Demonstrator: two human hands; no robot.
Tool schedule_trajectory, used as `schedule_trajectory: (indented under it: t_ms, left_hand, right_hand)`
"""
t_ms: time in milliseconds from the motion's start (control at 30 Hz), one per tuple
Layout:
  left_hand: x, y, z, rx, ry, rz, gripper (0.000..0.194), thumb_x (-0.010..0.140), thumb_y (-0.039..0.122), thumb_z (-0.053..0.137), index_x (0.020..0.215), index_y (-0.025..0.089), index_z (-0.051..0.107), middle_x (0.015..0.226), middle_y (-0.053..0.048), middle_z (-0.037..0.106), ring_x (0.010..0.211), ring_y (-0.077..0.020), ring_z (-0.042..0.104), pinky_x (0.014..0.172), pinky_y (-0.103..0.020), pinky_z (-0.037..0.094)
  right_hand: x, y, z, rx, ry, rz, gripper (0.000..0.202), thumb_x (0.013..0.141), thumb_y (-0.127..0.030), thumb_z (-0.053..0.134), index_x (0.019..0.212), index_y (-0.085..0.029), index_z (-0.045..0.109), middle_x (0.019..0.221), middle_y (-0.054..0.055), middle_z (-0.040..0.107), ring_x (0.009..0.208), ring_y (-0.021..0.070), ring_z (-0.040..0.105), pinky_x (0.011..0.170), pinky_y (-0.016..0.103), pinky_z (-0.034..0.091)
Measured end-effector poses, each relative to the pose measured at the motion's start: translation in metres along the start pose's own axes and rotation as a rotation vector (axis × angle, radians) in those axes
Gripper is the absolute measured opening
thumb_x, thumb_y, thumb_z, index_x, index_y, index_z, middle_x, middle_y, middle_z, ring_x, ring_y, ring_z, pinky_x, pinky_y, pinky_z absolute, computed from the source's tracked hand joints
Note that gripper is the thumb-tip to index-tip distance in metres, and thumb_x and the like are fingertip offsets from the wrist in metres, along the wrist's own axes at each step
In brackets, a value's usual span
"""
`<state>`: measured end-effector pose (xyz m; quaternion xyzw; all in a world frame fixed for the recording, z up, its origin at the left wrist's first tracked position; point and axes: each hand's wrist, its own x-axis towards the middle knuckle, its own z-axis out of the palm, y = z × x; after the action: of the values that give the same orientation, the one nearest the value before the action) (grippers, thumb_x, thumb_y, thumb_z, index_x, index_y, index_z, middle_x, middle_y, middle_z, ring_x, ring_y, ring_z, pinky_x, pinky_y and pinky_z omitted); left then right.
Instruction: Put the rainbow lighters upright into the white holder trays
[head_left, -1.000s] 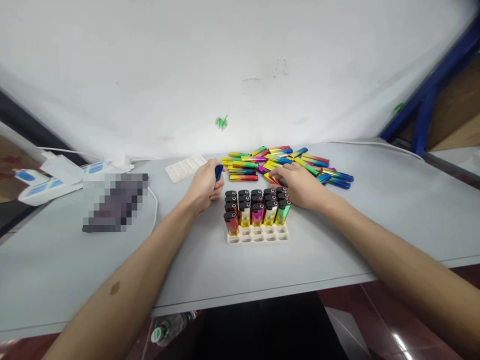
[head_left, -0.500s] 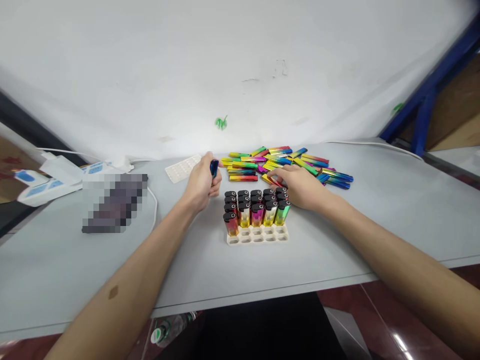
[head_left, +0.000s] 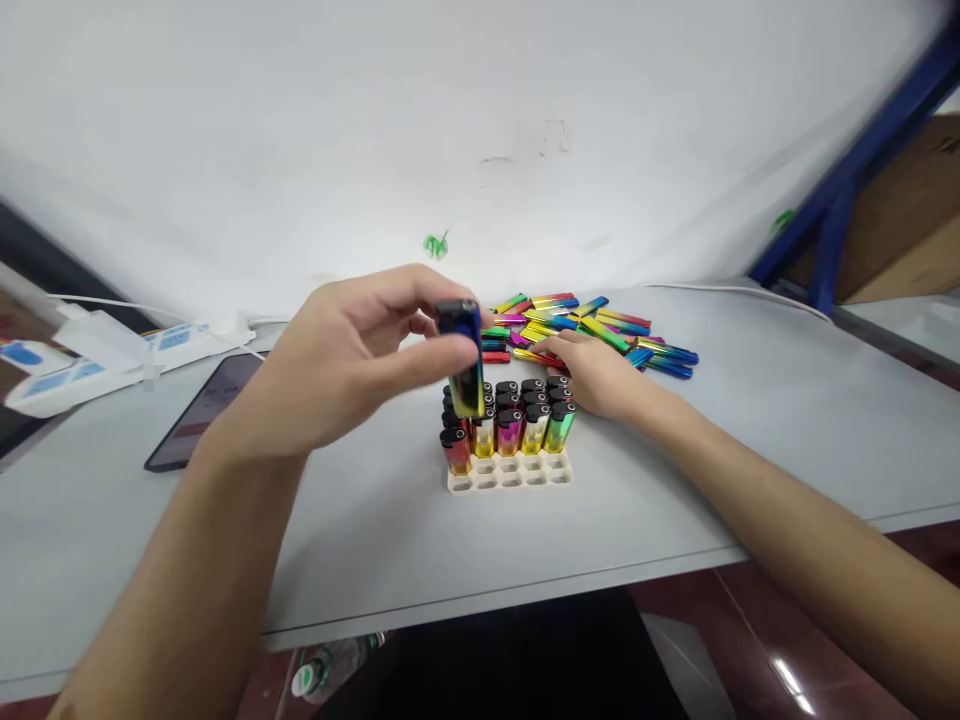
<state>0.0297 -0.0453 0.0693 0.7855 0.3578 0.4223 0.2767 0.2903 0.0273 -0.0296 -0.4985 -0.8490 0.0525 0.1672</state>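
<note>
Lighter [head_left: 469, 390] partly behind the left hand [head_left: 346, 368]

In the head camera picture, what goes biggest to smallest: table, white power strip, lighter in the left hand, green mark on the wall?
1. Table
2. White power strip
3. Lighter in the left hand
4. Green mark on the wall
Nearness makes the lighter look bigger here.

No writing can be read; the phone screen [head_left: 201, 408] is too blurred.
</note>
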Motion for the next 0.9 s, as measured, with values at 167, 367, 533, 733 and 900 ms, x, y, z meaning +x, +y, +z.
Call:
schedule_trajectory:
  t_ms: [167,367,533,733,900]
  left_hand:
    - [-0.007,0.012,0.002,0.346,-0.266,0.156,0.015,0.082,0.030,0.074,0.095,0.024,0.068,0.089,0.000,0.071,0.081,-0.0154,0.063,0.074,-0.029,0.051]
    - [-0.010,0.004,0.012,0.583,-0.390,0.164,0.012,0.083,0.029,0.070,0.093,0.026,0.067,0.083,0.003,0.068,0.074,-0.0145,0.059,0.066,-0.028,0.043]
    - [-0.010,0.000,0.016,0.628,-0.424,0.150,0.008,0.080,0.029,0.073,0.085,0.024,0.069,0.077,0.002,0.066,0.073,-0.0160,0.056,0.066,-0.028,0.039]
    - [-0.010,-0.001,0.013,0.602,-0.460,0.143,0.011,0.081,0.035,0.075,0.081,0.025,0.072,0.079,0.001,0.066,0.077,-0.0164,0.055,0.069,-0.030,0.039]
    - [-0.011,-0.003,0.014,0.623,-0.457,0.152,0.012,0.080,0.036,0.076,0.079,0.026,0.072,0.077,0.001,0.063,0.078,-0.0170,0.053,0.070,-0.030,0.038]
  right_hand:
    - [0.001,0.007,0.004,0.020,0.061,-0.030,0.028,0.090,-0.015,0.056,0.116,-0.017,0.067,0.110,0.013,0.064,0.094,0.0254,0.064,0.080,0.035,0.049]
    - [0.000,0.008,0.002,0.014,0.097,-0.043,0.026,0.091,-0.022,0.062,0.115,-0.021,0.071,0.102,0.009,0.067,0.089,0.0243,0.064,0.077,0.035,0.048]
    - [0.000,0.006,0.000,-0.004,0.079,-0.039,0.028,0.092,-0.025,0.060,0.118,-0.022,0.071,0.104,0.010,0.068,0.087,0.0245,0.065,0.076,0.035,0.048]
    - [0.000,0.009,0.003,-0.013,0.075,-0.046,0.030,0.093,-0.026,0.058,0.121,-0.020,0.068,0.113,0.012,0.068,0.095,0.0267,0.065,0.079,0.037,0.050]
    - [0.000,0.009,0.003,-0.023,0.058,-0.039,0.031,0.094,-0.027,0.057,0.123,-0.020,0.067,0.114,0.011,0.068,0.094,0.0260,0.065,0.078,0.036,0.050]
